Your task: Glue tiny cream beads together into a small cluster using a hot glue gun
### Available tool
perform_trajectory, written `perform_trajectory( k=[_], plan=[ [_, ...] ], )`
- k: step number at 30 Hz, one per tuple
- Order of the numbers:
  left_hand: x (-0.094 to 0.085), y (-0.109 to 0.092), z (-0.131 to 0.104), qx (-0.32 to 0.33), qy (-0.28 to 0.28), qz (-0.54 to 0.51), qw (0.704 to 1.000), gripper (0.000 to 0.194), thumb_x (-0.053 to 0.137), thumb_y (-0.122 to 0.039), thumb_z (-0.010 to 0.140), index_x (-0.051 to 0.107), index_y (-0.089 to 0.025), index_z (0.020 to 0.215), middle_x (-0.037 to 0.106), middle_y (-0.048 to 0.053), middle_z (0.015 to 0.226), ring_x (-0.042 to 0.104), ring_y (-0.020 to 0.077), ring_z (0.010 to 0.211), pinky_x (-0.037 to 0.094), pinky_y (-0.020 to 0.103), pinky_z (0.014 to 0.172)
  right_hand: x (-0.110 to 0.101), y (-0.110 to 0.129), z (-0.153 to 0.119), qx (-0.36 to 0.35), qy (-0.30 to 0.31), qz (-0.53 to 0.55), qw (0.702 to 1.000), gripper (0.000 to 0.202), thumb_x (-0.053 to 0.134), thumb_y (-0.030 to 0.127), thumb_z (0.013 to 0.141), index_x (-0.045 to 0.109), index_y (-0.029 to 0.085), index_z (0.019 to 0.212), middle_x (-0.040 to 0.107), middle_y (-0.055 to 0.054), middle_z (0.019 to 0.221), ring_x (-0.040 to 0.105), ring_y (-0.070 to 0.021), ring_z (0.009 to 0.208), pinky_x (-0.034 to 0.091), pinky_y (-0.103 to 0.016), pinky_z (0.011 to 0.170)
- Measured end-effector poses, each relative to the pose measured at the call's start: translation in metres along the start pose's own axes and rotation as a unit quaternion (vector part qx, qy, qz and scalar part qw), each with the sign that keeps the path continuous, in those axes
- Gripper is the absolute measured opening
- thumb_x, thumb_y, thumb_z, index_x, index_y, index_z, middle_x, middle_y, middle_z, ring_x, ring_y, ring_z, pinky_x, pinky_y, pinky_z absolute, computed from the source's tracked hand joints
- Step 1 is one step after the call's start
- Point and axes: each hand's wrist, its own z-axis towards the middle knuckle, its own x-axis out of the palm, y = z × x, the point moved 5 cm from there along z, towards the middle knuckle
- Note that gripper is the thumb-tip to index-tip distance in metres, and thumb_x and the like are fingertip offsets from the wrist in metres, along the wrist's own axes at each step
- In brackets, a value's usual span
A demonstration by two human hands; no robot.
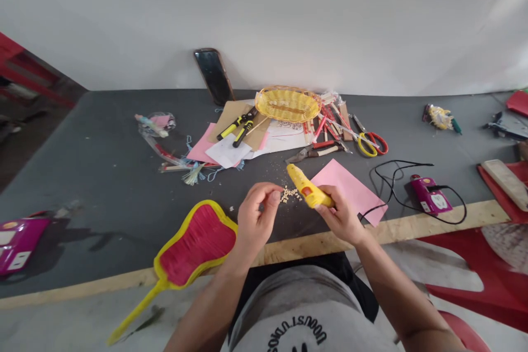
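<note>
A yellow, wrapped tubular object (304, 186) with a small red patch is in my right hand (339, 213), its far end pointing up and left above the table. My left hand (259, 210) is closed, thumb and index finger pinched together beside a scatter of small pale pieces (291, 194); what the fingertips hold, if anything, is too small to name. Left of my left hand, a crimson paddle-shaped fan (196, 242) with a yellow border lies over the table's front edge. A pink paper sheet (350, 187) lies partly behind my right hand.
Behind are a yellow wicker basket (287, 105), yellow-black pliers (237, 126), red-handled pliers (317, 150), scissors (372, 144) and papers. A phone (214, 77) leans on the wall. Purple boxes (431, 196) sit at both sides; a black cable runs from the right one.
</note>
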Motion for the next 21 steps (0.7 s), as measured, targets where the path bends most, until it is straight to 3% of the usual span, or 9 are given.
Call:
perform_trajectory(
  k=[5,8,11,16,21],
  plan=[
    [0.022,0.018,-0.012,-0.154,0.17,-0.139,0.963,0.055,0.069,-0.067,0.078,0.077,-0.017,0.098,0.074,0.009,0.083,0.06,0.0187,0.066,0.047,0.029,0.06,0.004,0.002,-0.001,-0.126,-0.016,-0.144,0.981,0.028,0.055,0.022,0.098,0.053,0.026,0.125,0.069,-0.011,0.104,0.065,-0.0271,0.093,0.057,-0.044,0.078],
    [0.031,0.024,-0.017,-0.216,0.187,-0.16,0.945,0.049,0.08,-0.057,0.072,0.074,-0.017,0.101,0.074,0.008,0.084,0.061,0.0167,0.066,0.047,0.027,0.059,0.003,0.003,-0.002,-0.165,-0.017,-0.186,0.969,0.035,0.054,0.013,0.095,0.053,0.026,0.128,0.069,-0.011,0.104,0.065,-0.0264,0.091,0.058,-0.043,0.075],
    [0.033,0.027,-0.02,-0.261,0.169,-0.17,0.935,0.046,0.084,-0.048,0.069,0.072,-0.016,0.101,0.074,0.006,0.082,0.062,0.0151,0.065,0.049,0.027,0.06,0.002,0.009,-0.001,-0.183,-0.009,-0.207,0.961,0.04,0.053,0.008,0.094,0.053,0.026,0.13,0.069,-0.01,0.104,0.064,-0.0251,0.09,0.059,-0.04,0.075],
    [0.041,0.031,-0.028,-0.272,0.166,-0.17,0.932,0.045,0.081,-0.043,0.074,0.068,-0.015,0.106,0.076,0.007,0.09,0.065,0.0146,0.07,0.052,0.027,0.066,0.005,0.016,0.0,-0.121,0.001,-0.296,0.947,0.049,0.064,0.022,0.091,0.051,0.02,0.138,0.064,-0.016,0.121,0.059,-0.0325,0.109,0.056,-0.051,0.091],
    [0.056,0.028,-0.039,-0.211,0.212,-0.162,0.94,0.045,0.076,-0.04,0.081,0.065,-0.017,0.119,0.076,0.01,0.11,0.071,0.0233,0.1,0.055,0.033,0.087,0.003,0.012,-0.005,-0.034,0.022,-0.306,0.951,0.055,0.057,0.009,0.084,0.052,0.016,0.138,0.06,-0.018,0.124,0.064,-0.0307,0.103,0.059,-0.045,0.083]
  ],
)
